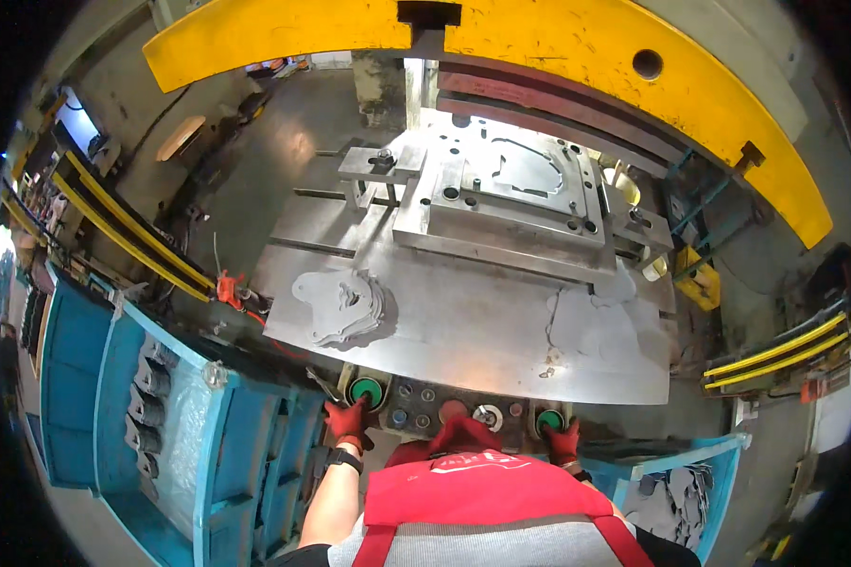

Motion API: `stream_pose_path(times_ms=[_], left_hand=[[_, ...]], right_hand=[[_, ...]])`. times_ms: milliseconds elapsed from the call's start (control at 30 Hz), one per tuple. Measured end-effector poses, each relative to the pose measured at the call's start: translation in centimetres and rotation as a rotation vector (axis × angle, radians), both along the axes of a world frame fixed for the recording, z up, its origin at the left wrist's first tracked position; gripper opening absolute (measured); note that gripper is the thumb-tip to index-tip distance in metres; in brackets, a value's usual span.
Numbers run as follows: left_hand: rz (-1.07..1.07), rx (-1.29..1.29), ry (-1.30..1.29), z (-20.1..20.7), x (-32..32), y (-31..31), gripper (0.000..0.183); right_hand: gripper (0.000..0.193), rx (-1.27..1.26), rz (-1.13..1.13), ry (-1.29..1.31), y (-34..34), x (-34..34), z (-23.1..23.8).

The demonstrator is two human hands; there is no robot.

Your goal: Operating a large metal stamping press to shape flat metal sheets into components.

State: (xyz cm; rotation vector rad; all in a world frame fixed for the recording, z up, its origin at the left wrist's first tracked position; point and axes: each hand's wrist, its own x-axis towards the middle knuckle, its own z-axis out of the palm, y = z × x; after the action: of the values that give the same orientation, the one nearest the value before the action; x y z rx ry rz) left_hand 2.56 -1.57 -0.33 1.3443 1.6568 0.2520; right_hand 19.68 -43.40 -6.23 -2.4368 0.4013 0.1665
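Note:
My left hand (350, 423), in a red glove and with a dark watch at the wrist, has its fingers apart on a round green push button (365, 390). Over to the right, my right hand (563, 443), gloved in red too, rests with stretched fingers at a second green button (549, 420). Neither hand holds anything. Both buttons are set into a dark control panel (411, 389) along the press table's front edge. Beyond it, a stack of flat, irregular metal plates (340, 307) lies on the steel press table (463, 321). A die block (501, 236) with a cut-out plate stands further back.
A yellow press beam (558, 33) arches overhead. At the left stands a blue bin (219, 454) with metal parts and clear plastic; at the lower right, another blue bin (725, 472) holds grey plates. Yellow rails (775, 350) flank both sides. Clamps (381, 163) grip the die.

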Motion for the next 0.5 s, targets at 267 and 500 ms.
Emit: stream_pose_path(times_ms=[267, 500], left_hand=[[-0.016, 0.082, -0.096, -6.8, -1.9, 1.3, 0.101], [-0.052, 0.055, 0.003, -2.9, -0.9, 0.8, 0.102]], right_hand=[[0.095, 0.074, -0.018, 0.08, 0.6, 0.0, 1.2], [0.099, 0.117, -0.015, 0.1, 0.9, -0.2, 2.8]])
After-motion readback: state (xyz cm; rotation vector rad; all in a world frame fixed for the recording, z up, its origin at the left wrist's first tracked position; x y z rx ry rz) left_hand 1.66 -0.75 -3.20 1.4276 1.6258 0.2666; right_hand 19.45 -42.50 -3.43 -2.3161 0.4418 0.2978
